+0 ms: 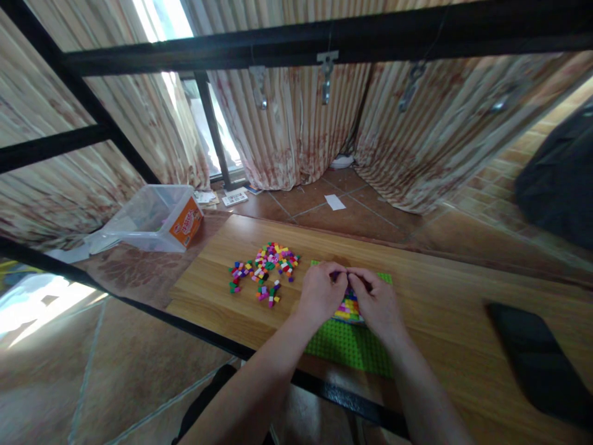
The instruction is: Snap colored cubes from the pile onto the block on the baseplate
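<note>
A green studded baseplate [354, 352] lies on the wooden table under both my hands. On it is a colourful build of small toy bricks [348, 310], with yellow, pink, orange and blue rows showing and its far part covered by my fingers. My left hand [323, 285] is closed in a pinch at the build's far side, and a bit of dark purple shows by its fingers. Opposite it, my right hand [374, 298] pinches too, its fingertips meeting those of the left. Whatever sits between the fingertips is too small and hidden to make out.
Loose toy bricks [273, 262] of many colours are spread on the wooden table [208, 266], left of the baseplate. A black phone [532, 358] lies at the right. Beyond the table's left end stands a clear plastic box [152, 216]. A black metal bar [278, 49] crosses above.
</note>
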`<state>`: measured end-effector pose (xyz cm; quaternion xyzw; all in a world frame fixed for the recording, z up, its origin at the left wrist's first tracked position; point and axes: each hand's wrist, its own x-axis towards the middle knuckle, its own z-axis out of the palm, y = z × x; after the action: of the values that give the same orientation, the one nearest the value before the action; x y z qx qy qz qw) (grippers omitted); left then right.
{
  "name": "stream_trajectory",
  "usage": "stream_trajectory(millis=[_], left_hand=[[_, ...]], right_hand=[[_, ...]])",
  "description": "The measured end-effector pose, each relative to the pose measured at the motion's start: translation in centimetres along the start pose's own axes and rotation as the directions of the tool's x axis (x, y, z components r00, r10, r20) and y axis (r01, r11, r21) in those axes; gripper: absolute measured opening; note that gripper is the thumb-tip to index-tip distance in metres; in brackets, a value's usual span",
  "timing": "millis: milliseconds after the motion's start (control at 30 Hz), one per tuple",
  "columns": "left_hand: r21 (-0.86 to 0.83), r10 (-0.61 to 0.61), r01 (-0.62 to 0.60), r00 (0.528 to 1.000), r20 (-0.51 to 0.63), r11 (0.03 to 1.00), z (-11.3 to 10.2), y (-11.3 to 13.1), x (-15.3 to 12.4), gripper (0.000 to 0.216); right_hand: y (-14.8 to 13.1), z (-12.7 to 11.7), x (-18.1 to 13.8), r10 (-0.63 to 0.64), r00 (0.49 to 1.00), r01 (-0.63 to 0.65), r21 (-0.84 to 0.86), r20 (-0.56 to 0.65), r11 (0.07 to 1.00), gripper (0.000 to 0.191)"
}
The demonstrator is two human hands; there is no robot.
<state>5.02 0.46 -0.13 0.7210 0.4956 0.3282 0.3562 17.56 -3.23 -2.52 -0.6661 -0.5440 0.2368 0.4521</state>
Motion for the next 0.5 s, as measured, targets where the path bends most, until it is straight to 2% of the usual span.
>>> stream_trajectory(millis=[267, 500], left_hand=[[-0.051, -0.035, 0.034, 0.999, -0.030, 0.998, 0.3, -0.2, 0.1, 0.021], [-0.217, -0.017, 0.026, 0.999, 0.040, 0.976, 0.2, -1.5, 0.2, 0.025]], right_hand=[[0.3, 0.2, 0.1, 0.029, 1.000, -0.029, 0.045, -0.004, 0.999, 0.035], [0.6, -0.1, -0.1, 0.054, 0.998, -0.053, 0.059, -0.019, 0.997, 0.041]])
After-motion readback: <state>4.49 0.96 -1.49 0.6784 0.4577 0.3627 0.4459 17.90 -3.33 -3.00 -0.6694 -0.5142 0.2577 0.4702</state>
